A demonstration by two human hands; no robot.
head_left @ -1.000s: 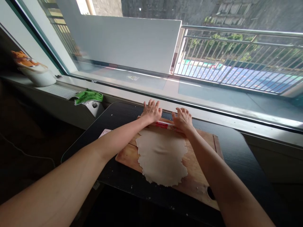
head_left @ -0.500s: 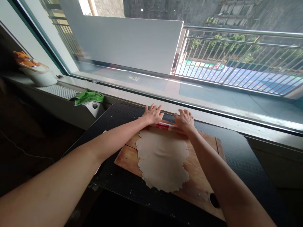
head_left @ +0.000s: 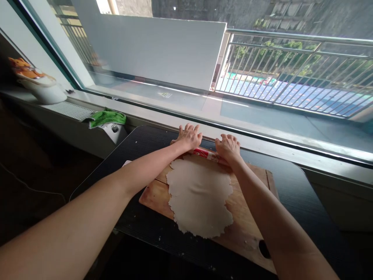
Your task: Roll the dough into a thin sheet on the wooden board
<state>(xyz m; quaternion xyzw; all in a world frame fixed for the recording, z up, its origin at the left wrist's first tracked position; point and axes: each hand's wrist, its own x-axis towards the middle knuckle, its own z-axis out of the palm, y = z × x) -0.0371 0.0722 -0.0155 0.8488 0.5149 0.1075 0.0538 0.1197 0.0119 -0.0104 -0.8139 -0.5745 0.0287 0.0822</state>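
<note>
A thin, uneven sheet of pale dough [head_left: 201, 194] with ragged edges lies on a wooden board [head_left: 159, 198]. Across its far edge sits a rolling pin [head_left: 207, 154] with a red and white printed band. My left hand [head_left: 190, 138] rests palm down on the pin's left part, fingers stretched forward and apart. On the right part lies my right hand [head_left: 229, 147], also palm down with fingers extended. Neither hand wraps around the pin. My hands hide much of both ends of it.
The board stands on a black table [head_left: 142, 140] against a window sill. On the left are a green cloth [head_left: 107, 117] and a white container [head_left: 45, 90] with an orange figure on top. A dark hole [head_left: 264, 249] shows near the board's right corner.
The rolling pin has turned, so its red band shows a different part of the print. My left hand has shifted slightly forward. The dough looks the same.
</note>
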